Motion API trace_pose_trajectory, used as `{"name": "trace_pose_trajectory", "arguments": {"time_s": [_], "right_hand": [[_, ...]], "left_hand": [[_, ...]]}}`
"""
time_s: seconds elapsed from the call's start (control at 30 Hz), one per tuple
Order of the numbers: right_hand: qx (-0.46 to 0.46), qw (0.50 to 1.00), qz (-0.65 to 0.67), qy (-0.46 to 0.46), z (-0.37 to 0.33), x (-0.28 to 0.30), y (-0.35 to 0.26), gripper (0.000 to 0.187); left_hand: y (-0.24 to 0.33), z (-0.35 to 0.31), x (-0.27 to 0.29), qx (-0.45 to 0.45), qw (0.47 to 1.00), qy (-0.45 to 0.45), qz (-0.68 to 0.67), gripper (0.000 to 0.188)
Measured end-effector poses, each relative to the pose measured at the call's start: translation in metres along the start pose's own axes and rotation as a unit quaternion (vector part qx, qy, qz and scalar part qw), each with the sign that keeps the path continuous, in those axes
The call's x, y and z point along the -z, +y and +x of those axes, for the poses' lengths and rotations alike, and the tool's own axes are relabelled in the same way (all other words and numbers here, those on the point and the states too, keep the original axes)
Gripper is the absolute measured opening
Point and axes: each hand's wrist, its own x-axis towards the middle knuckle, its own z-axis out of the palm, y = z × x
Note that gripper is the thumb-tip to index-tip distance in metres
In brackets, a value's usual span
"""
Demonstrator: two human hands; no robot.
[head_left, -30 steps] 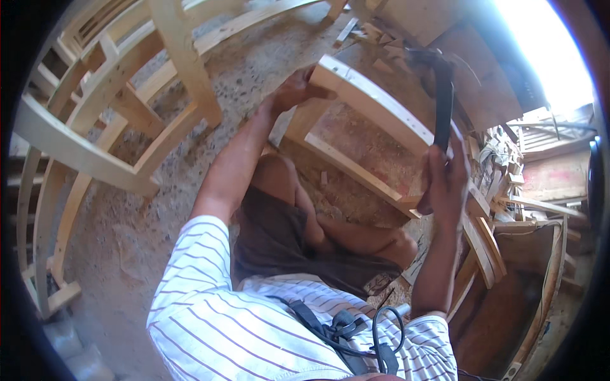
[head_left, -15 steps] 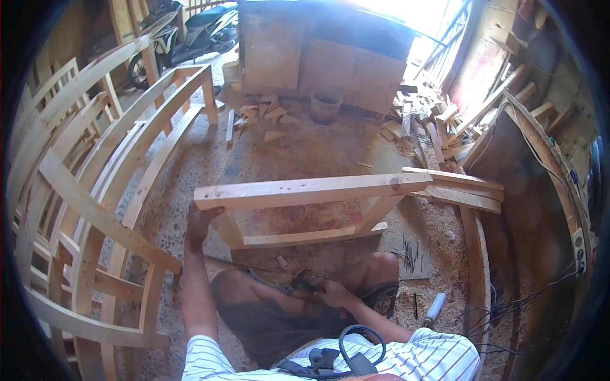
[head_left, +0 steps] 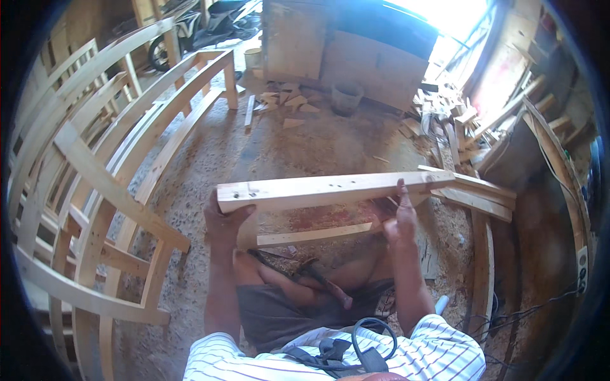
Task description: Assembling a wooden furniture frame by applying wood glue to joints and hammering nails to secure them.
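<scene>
A pale wooden frame [head_left: 318, 192] stands in front of my crossed legs, its thick top beam towards me and a thinner lower rail [head_left: 318, 235] beneath. My left hand [head_left: 226, 221] grips the beam's left end from below, thumb along its near face. Near the right end, my right hand [head_left: 401, 223] holds the frame, one finger stretched up against the beam; its other fingers are partly hidden. A hammer [head_left: 332, 287] lies across my lap, its handle pointing towards me, touched by neither hand.
Long slatted wooden frames [head_left: 127, 165] fill the left side. Stacked boards [head_left: 476, 198] lie right of the beam, near a bench edge with cables and a power strip [head_left: 581, 270]. Offcuts [head_left: 295, 101], a bucket [head_left: 346, 98] and a cabinet [head_left: 375, 63] are at the back.
My right hand has let go of the hammer and risen to the frame's right end. The hammer now rests on my lap. My left hand still grips the left end.
</scene>
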Motion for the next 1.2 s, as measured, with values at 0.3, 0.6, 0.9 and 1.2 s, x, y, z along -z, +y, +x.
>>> {"name": "trace_pose_trajectory", "arguments": {"time_s": [0.3, 0.6, 0.9, 1.2], "right_hand": [[0.05, 0.973, -0.21, -0.078, 0.031, -0.115, -0.056, 0.048], [0.049, 0.775, -0.528, -0.342, 0.082, -0.198, -0.093, 0.035], [0.156, 0.352, -0.784, -0.486, 0.108, -0.216, -0.069, 0.075], [0.119, 0.219, -0.812, -0.527, 0.185, -0.159, -0.019, 0.079]], "left_hand": [[0.035, -0.091, -0.008, -0.332, 0.941, -0.057, 0.023, 0.065], [0.04, -0.07, -0.013, -0.281, 0.933, -0.208, 0.09, 0.045], [0.116, 0.101, -0.005, -0.439, 0.735, -0.069, 0.512, 0.096], [0.021, 0.156, -0.035, -0.034, 0.754, -0.501, 0.424, 0.049]]}}
